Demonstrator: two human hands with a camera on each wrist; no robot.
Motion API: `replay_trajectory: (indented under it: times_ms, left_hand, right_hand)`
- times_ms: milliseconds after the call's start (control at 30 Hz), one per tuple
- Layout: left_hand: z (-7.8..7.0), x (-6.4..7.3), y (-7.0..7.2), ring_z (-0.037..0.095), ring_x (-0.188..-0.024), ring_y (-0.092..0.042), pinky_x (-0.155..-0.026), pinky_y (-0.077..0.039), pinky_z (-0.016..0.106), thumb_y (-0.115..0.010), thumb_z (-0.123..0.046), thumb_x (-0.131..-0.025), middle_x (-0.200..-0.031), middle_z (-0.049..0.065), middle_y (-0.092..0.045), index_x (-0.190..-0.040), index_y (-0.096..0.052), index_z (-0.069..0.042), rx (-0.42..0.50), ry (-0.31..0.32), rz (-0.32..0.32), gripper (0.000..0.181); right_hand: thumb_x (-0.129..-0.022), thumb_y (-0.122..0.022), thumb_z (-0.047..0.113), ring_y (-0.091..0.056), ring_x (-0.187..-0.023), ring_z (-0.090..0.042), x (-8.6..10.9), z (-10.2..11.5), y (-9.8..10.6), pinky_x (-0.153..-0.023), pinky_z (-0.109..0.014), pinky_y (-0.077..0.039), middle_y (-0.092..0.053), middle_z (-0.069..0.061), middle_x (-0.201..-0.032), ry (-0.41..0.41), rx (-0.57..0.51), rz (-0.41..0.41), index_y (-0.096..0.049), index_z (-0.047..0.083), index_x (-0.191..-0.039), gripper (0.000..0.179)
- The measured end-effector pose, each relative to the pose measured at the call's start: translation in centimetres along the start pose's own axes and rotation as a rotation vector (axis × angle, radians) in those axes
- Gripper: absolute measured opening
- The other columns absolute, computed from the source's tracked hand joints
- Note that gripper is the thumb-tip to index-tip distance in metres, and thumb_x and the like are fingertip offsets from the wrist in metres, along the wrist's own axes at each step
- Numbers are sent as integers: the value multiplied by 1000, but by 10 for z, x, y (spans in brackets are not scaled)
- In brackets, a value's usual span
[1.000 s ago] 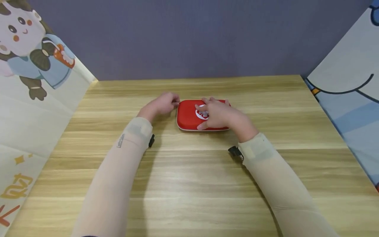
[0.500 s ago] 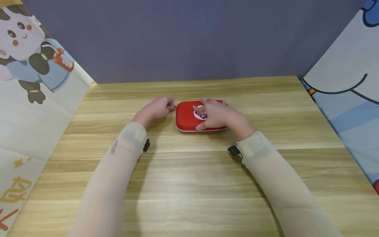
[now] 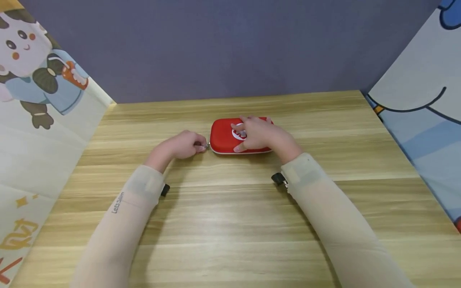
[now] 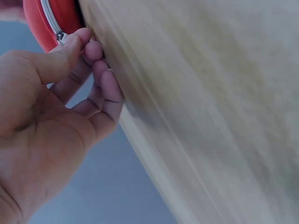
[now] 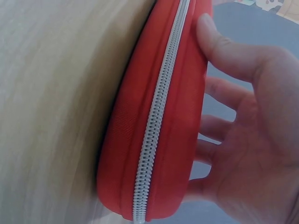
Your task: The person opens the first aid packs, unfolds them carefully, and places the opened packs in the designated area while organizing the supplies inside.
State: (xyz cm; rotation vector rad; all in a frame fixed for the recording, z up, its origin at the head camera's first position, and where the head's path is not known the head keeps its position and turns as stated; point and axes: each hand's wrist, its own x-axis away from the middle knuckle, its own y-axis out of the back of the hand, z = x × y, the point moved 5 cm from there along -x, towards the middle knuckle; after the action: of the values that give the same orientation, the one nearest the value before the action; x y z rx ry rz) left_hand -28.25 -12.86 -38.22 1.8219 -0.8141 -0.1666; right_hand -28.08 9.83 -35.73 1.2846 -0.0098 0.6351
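A red zippered case [image 3: 220, 134] with a white oval emblem lies flat on the wooden table. At its near left corner, my left hand [image 3: 183, 145] pinches the small metal zipper pull [image 4: 61, 37] between thumb and index finger. My right hand [image 3: 260, 134] rests on the lid with spread fingers, covering part of the emblem and the case's right side. In the right wrist view, the silver zipper [image 5: 154, 116] runs along the case's side with its teeth joined. The thumb and fingers [image 5: 217, 126] touch the upper face there.
The wood-grain table [image 3: 223, 224] extends around the case on all sides. Behind it rises a grey-blue wall [image 3: 230, 48]. Printed cartoon panels stand at the left [image 3: 39, 92] and right [image 3: 414, 120] edges.
My left hand has moved from the case's far left corner down its left side to the near left corner, pulling the zipper pull along. The right hand stays on the lid.
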Motion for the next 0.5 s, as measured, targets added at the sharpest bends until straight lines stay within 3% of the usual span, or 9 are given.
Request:
replay_trajectory:
  times_ms: [167,500]
  left_hand:
    - [-8,7,-5,16,-70,-41,-74,-39,34,-58,-12,-107,-71,-2,-42,-79,-54,-13,-13,-27,31,29]
    - [-18,17,-13,14,-67,-42,-69,-40,30,-57,-8,-106,-70,-3,-44,-78,-53,-13,9,-56,56,28]
  right_hand:
    - [-90,-78,51,-10,-167,-39,-3,-1,-1,-126,-82,-8,-14,-10,-181,-7,-5,3,-37,35,-166,87]
    - [-91,-77,53,-8,-168,-38,-5,3,0,-127,-80,-4,-12,-9,-181,-11,-18,5,-36,37,-166,87]
